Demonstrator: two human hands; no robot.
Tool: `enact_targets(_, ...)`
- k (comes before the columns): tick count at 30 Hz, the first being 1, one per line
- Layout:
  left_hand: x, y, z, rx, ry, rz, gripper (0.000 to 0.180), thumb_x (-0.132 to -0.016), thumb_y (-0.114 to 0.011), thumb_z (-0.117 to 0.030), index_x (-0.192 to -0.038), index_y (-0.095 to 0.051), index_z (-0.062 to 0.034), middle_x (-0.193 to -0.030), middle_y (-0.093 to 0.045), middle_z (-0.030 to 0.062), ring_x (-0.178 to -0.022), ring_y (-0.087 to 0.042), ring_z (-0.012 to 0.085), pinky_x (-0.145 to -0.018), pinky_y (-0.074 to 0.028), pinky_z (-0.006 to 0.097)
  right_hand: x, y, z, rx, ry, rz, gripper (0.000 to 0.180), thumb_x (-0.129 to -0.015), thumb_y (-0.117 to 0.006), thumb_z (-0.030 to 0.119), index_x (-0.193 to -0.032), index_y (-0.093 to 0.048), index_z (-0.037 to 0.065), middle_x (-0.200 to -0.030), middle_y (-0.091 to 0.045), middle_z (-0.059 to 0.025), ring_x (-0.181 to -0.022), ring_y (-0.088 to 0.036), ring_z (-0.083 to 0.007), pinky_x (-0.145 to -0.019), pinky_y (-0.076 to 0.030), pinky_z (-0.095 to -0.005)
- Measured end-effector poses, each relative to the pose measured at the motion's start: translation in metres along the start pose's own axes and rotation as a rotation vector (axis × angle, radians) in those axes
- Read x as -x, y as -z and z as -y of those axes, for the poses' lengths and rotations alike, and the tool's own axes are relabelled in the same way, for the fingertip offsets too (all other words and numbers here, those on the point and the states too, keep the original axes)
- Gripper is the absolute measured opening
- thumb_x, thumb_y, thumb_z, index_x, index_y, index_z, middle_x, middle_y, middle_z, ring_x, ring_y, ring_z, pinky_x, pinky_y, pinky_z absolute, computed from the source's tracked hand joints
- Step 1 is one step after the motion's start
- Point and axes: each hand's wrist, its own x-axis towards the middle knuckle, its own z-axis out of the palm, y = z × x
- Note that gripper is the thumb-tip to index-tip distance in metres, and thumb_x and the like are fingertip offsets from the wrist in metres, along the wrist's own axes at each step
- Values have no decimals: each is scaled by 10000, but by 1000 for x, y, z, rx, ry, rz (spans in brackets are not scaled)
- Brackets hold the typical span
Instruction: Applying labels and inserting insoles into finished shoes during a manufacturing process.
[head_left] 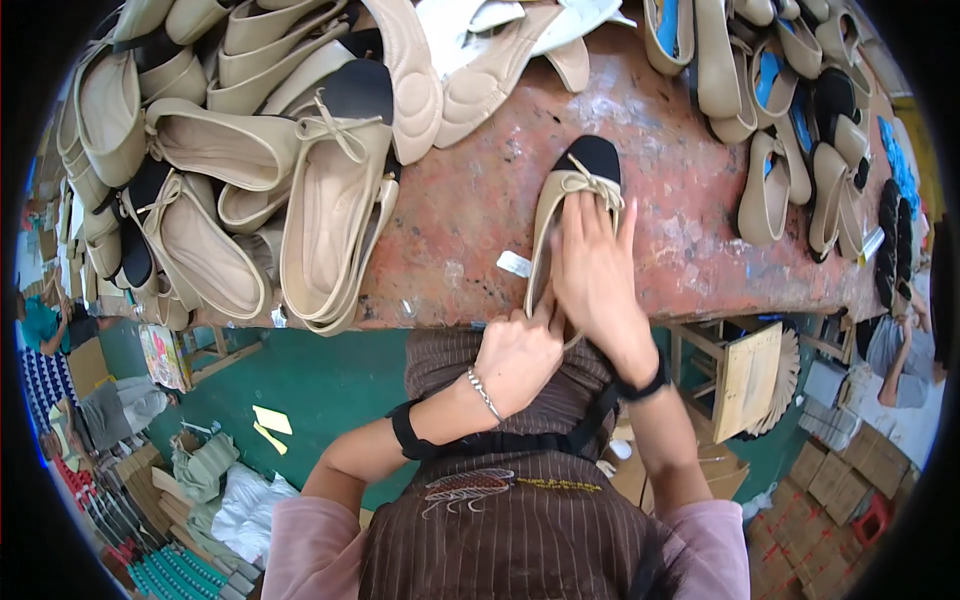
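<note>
A beige ballet flat (588, 153) with a black toe cap and a thin bow lies on the worktable, toe pointing away from me. My right hand (597, 270) reaches into it, fingers stretched toward the toe and palm over the footbed. At the heel, my left hand (520, 360) is closed on the rear edge of the shoe, its fingers partly bent out of sight. Most of the shoe's inside is hidden under my right hand. A small white tag (514, 264) lies just left of the shoe.
Finished-looking beige flats (335, 220) are piled on the left. Padded insoles (480, 95) lie at the far middle. More flats, some with blue linings (768, 75), crowd the right. The worn red tabletop (690, 235) ends close to my waist; a wooden stool (745, 380) stands below.
</note>
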Motion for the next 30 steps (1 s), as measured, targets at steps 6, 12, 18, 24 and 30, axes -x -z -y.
enact_targets(6,4,1,-2,11,19,7,280,-702,-679,-135,-921,-705,37,-1252,-623,233,-671,-673,254,-564,-558,347,-11,5,2,2,-60,238,504,-855,-528,53,-1326,-474,-117,-1311,-556,-294,-1199,-570,-388,-1184,-160,-596)
enact_targets(12,6,-1,-4,8,37,118,367,-755,-743,-210,-1021,-665,29,-1075,-639,185,-704,-680,280,-616,-568,377,-11,-21,7,376,79,-147,449,-814,-531,95,-1223,-562,-89,-1071,-660,-217,-1078,-636,-341,-1177,-112,-643)
enact_targets(18,3,9,-6,-38,47,3,505,-775,-725,-222,-1225,-642,-9,-1378,-552,215,-726,-687,263,-637,-572,338,-29,-24,-16,336,78,167,364,-798,-554,95,-1087,-648,-104,-952,-677,-210,-1053,-638,-340,-1200,-120,-615)
enact_targets(24,38,128,40,206,29,-319,126,-732,-787,-199,-817,-719,-138,-1030,-692,8,-763,-690,216,-673,-561,335,-49,100,-19,-1205,-279,-26,189,-892,-585,13,-986,-749,24,-919,-735,-76,-846,-676,-145,-901,-501,-313)
enact_targets(30,72,193,104,-344,374,-270,181,-732,-766,-184,-791,-683,-35,-874,-643,102,-907,-598,337,-744,-462,433,-123,-47,-37,-1058,-444,-14,398,-932,-628,273,-1178,-645,-40,-1105,-708,-155,-969,-686,-231,-829,-525,-330)
